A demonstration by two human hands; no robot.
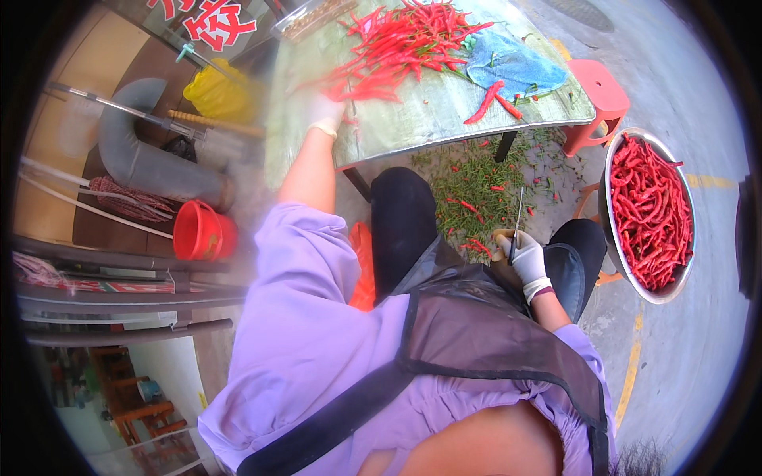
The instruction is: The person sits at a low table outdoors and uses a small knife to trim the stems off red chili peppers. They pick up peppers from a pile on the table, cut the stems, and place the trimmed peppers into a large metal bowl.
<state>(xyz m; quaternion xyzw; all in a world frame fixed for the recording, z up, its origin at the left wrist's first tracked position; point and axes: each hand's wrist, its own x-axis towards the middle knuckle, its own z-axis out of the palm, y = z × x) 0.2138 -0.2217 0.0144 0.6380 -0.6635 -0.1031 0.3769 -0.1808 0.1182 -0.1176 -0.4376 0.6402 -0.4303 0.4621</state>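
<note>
My left hand (327, 111), in a white glove, reaches over the near left part of the table (417, 128), at the edge of a pile of long red chili peppers (411, 47). Blur hides its fingers and whether they grip any peppers. My right hand (524, 256), also gloved in white, is low by my right knee and closed around a dark-handled tool with a thin metal blade (520, 208), which points away from me. A blue cloth (512, 65) lies on the table right of the pile, with a few loose red peppers (491, 102) near it.
Right of my knees a large metal bowl (652, 214) holds many red peppers. Green stems (476, 196) and pepper bits cover the ground under the table. A pink stool (595, 95) stands at the table's right. At left are a red bucket (202, 231), a grey pipe (161, 166) and mops.
</note>
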